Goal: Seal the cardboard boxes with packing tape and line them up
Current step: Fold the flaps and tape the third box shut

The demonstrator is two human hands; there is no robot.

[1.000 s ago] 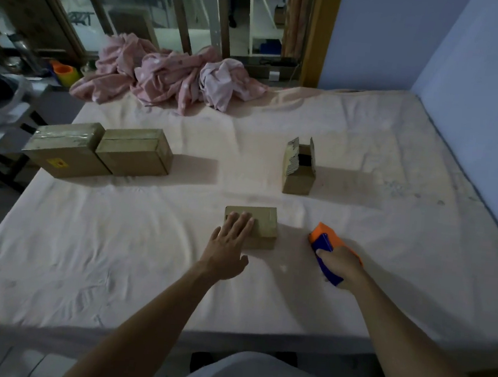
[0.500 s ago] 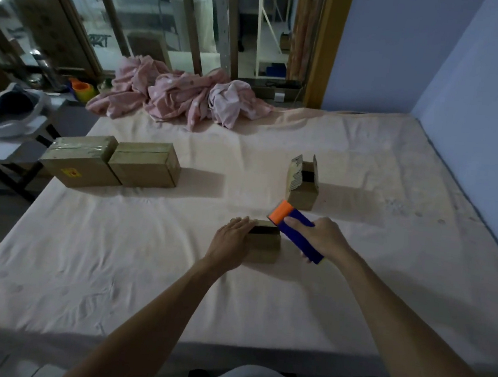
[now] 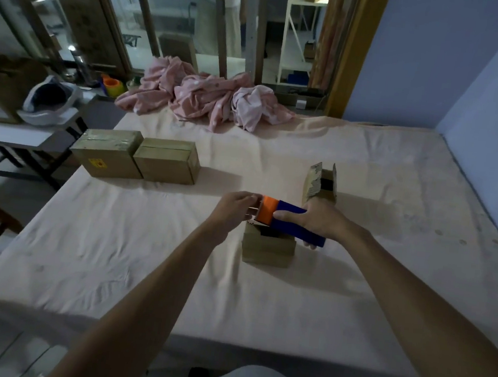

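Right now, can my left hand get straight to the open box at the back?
Probably not straight across: the right hand and the tape dispenser it grips lie between the left hand and the open box. Reaching around behind them looks possible.

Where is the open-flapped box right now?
Head view, right of centre: the open box stands just behind the right hand and tape dispenser, far right of the two closed boxes.
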